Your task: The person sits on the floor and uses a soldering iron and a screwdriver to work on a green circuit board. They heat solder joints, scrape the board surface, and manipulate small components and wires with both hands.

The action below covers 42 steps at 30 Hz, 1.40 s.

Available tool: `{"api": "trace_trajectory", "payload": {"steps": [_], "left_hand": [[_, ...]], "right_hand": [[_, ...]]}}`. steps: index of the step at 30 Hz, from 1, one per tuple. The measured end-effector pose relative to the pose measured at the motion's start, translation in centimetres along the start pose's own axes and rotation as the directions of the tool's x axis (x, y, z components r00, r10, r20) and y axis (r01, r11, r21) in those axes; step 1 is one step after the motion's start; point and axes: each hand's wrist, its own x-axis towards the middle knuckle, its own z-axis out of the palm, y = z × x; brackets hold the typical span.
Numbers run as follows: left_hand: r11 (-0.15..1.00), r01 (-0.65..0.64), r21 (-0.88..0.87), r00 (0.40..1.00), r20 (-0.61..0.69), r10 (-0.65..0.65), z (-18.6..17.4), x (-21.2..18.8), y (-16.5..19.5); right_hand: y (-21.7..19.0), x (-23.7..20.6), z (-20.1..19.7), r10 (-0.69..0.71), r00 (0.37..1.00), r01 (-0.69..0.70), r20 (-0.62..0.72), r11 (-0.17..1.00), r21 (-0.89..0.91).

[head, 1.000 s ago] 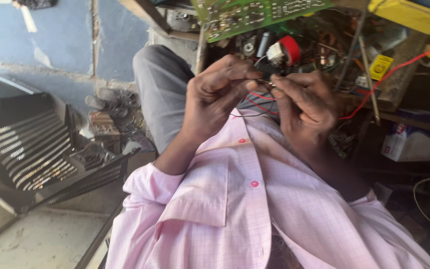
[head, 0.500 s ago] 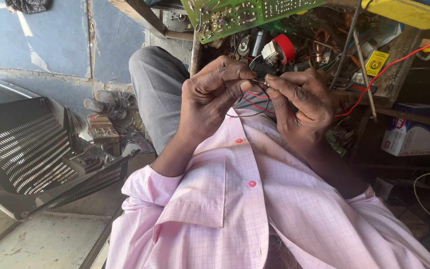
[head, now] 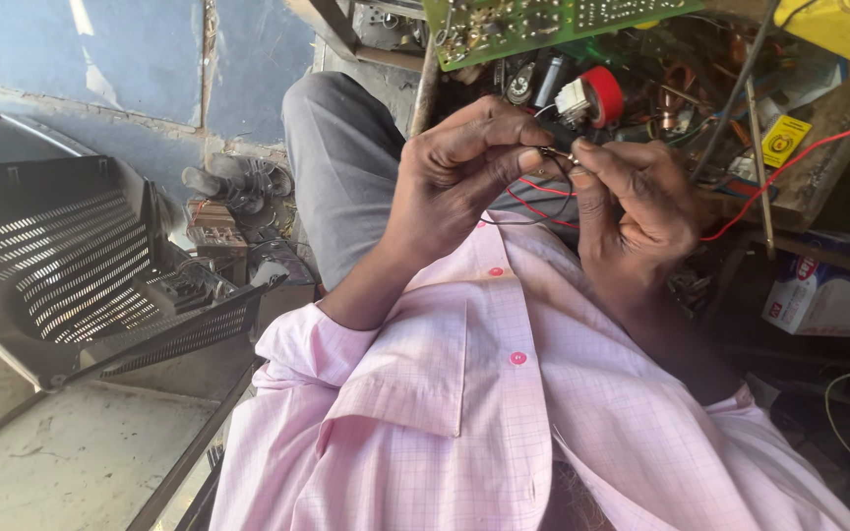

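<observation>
**Pinching thin wires together above a pink shirt**

Meeting in the upper middle of the frame, the left hand (head: 455, 182) and the right hand (head: 632, 202) are both closing narrowly on the ends of thin wires (head: 543, 187). The left hand's thumb and forefinger are pressing together on a small metal tip at the wire ends, and the right hand's fingertips (head: 582, 152) are pinching the same spot from the other side, so the two hands are almost touching. Red and black strands are looping down between the palms, just above the pink checked shirt (head: 464, 393) that is filling the lower half of the frame. A longer red wire (head: 799, 157) is running from behind the right hand toward the upper right edge.

Behind the hands, a green circuit board (head: 553, 20) is lying along the top edge, with a roll of red tape (head: 604, 95) just beneath it among cluttered parts. A yellow case (head: 838, 29) is sitting in the upper right corner. A black slotted plastic housing (head: 71, 265) is resting at the left of the frame, well apart from the hands, and a small white box (head: 819, 295) is standing at the right
</observation>
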Motion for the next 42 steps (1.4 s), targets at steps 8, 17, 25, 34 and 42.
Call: {"api": "trace_trajectory", "payload": {"steps": [8,17,25,34,42], "left_hand": [[0.996,-0.017,0.092,1.000,0.001,0.017,0.01,-0.11,0.01],[0.997,0.021,0.073,1.000,-0.019,-0.019,0.43,0.04,0.13],[0.989,0.106,0.101,0.993,-0.056,-0.100,0.70,0.10,0.23],[0.988,0.085,0.126,0.996,-0.051,-0.079,0.57,0.12,0.30],[0.990,0.096,0.107,0.994,-0.057,-0.091,0.61,0.14,0.22]], "right_hand": [[0.04,0.08,0.09,-0.010,1.000,0.010,-0.001,1.000,-0.019],[-0.13,0.28,-0.09,0.020,0.999,-0.020,-0.025,1.000,-0.016],[0.02,0.27,-0.11,0.009,1.000,-0.009,-0.028,1.000,-0.001],[-0.24,0.24,-0.07,0.046,0.998,-0.047,-0.030,0.999,-0.008],[-0.18,0.25,0.06,0.030,0.999,-0.030,-0.031,1.000,0.001]]}}
